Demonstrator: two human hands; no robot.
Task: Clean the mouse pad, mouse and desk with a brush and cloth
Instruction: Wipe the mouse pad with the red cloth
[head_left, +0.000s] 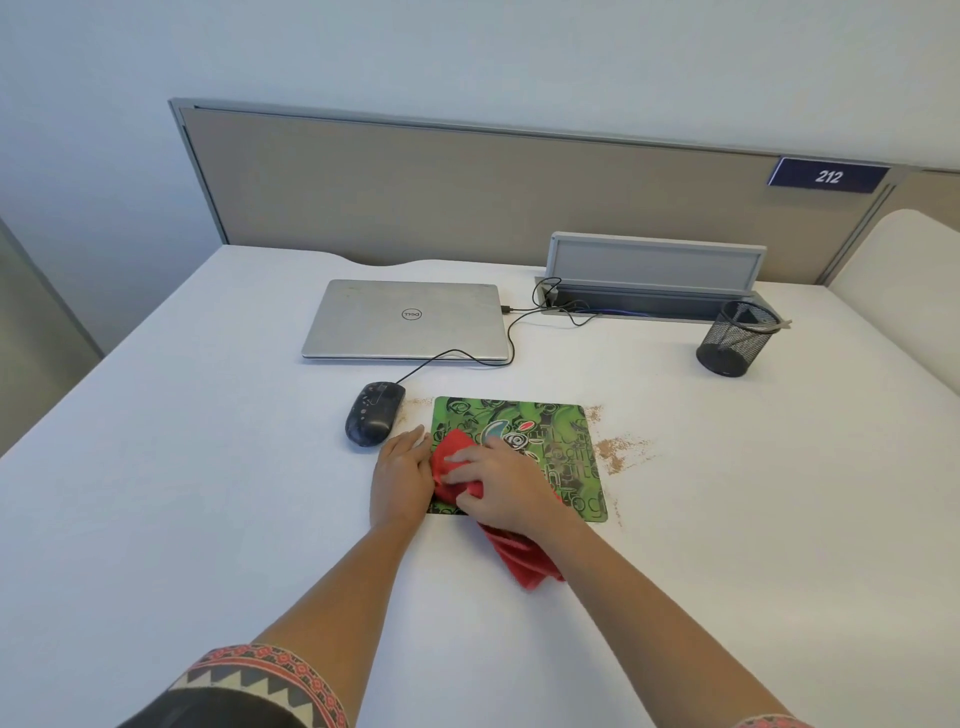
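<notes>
A green patterned mouse pad (550, 441) lies on the white desk (208, 467). My right hand (498, 488) grips a bunched red cloth (457, 457) on the pad's left part; the cloth's tail trails off the pad's near edge under my wrist. My left hand (400, 473) rests flat, fingers straight, on the desk at the pad's left edge, touching the cloth. A black wired mouse (374, 413) sits just left of the pad. Brown dust (618, 452) is scattered on the desk right of the pad, with a little more near the mouse. No brush is in view.
A closed silver laptop (408, 319) lies behind the mouse, its cable running to a grey cable box (654, 265). A black mesh pen cup (732, 338) stands at the right. A beige partition (467, 197) closes off the desk's far side.
</notes>
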